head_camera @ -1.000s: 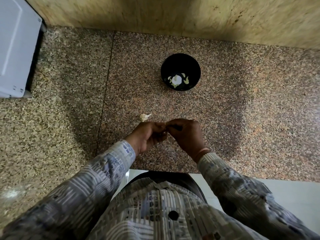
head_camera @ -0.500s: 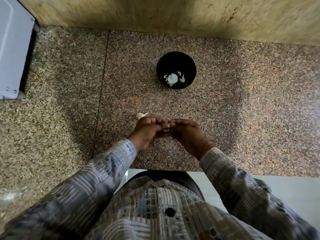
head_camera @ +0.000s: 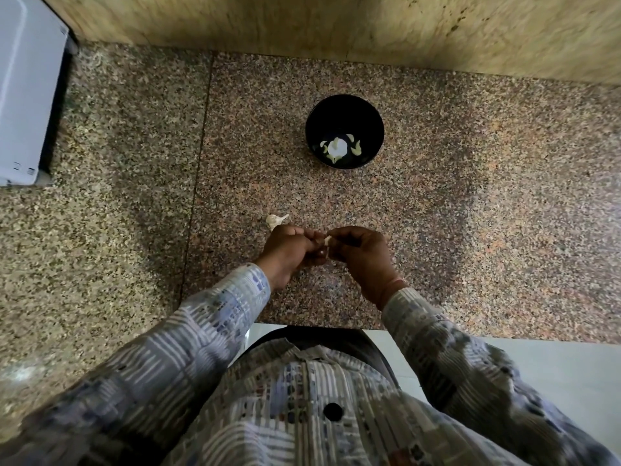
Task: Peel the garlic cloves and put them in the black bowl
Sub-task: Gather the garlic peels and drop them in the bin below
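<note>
Garlic clove is pinched by the fingers of the left hand and right hand. The black bowl sits on the bench, well past the fingers.

Speckled pink-brown granite worktop holding a black bowl of pale cream garlic cloves. Striped blue-and-white patterned sleeves. White appliance, beige mottled wall.

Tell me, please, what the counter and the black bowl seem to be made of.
Counter: polished granite, it seems, by its speckled pink-brown grain and straight seam. Black bowl: smooth, even black surface; plastic or glazed ceramic, I cannot tell which.
</note>
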### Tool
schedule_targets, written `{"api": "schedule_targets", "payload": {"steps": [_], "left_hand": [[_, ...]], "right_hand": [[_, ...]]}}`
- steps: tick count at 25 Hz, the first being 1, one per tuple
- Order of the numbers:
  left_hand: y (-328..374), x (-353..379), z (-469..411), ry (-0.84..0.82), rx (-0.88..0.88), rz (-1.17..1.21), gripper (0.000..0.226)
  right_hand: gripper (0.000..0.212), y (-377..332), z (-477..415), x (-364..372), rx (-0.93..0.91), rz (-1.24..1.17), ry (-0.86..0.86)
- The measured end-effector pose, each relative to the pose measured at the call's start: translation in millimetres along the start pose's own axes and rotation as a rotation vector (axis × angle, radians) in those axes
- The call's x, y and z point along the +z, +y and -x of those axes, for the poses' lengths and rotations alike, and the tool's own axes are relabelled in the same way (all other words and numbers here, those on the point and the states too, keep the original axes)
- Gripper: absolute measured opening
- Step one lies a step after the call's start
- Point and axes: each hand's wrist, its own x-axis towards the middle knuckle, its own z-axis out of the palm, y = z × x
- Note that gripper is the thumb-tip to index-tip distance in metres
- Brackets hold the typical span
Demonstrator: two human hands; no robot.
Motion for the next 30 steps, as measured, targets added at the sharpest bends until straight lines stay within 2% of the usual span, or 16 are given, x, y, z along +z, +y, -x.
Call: {"api": "schedule_targets", "payload": {"steps": [2, 4, 5, 8, 10, 13, 18, 21, 23, 25, 26, 28, 29, 30], "left_hand": [[3.5, -3.1, -0.2, -0.051, -0.179, 0.149, 0.015], [3.7, -3.3, 0.4, -0.090, -0.280, 0.260, 0.021], [3.2, -3.2, 1.8, -0.109, -0.302, 0.318, 0.022], [2.7, -1.4, 4.5, -0.134, -0.281, 0.430, 0.016], [4.6, 0.4, 5.8, -0.114, -0.175, 0.345, 0.012], [2.7, 5.1, 4.4, -0.049, 0.063, 0.085, 0.011], [-9.4, 7.6, -11.8, 0.207, 0.292, -0.429, 0.021], [-12.2, 9.9, -12.4, 0.209, 0.346, -0.538, 0.019], [-10.6, 13.0, -11.3, 0.171, 0.342, -0.467, 0.019], [-7.8, 14.8, -10.2, 0.173, 0.303, -0.372, 0.012], [-6.9, 14.0, -11.3, 0.180, 0.288, -0.369, 0.010], [-7.5, 9.0, -12.9, 0.157, 0.291, -0.440, 0.009], [-8.7, 7.2, -12.2, 0.133, 0.302, -0.465, 0.011], [-10.0, 6.0, -11.1, 0.117, 0.304, -0.463, 0.013]], "right_hand": [[0.016, 2.1, -2.4, -2.8, -0.199, 0.275, -0.018], [0.015, -0.9, -1.5, -1.6, -0.303, 0.367, -0.022], [0.015, -2.8, -0.5, 0.1, -0.269, 0.279, -0.029], [0.016, -7.0, 2.7, 3.4, 0.083, -0.371, -0.106], [0.018, -7.0, 3.5, -0.3, 0.230, -0.578, -0.151], [0.018, -6.4, 2.8, -2.7, 0.264, -0.636, -0.124], [0.017, -6.3, 0.4, 6.2, 0.309, -0.633, 0.006], [0.016, -4.0, -5.7, 6.4, 0.333, -0.601, 0.039], [0.015, -4.6, -5.9, 7.2, 0.331, -0.583, 0.038], [0.015, -6.7, -3.6, 5.8, 0.256, -0.452, 0.022], [0.016, -5.8, -4.3, 3.0, 0.151, -0.234, 0.029], [0.014, -1.2, -9.0, -5.8, -0.158, 0.437, 0.024], [0.011, -1.5, -10.5, -10.3, -0.275, 0.667, 0.007], [0.009, -2.8, -14.1, -12.7, -0.323, 0.760, -0.011]]}}
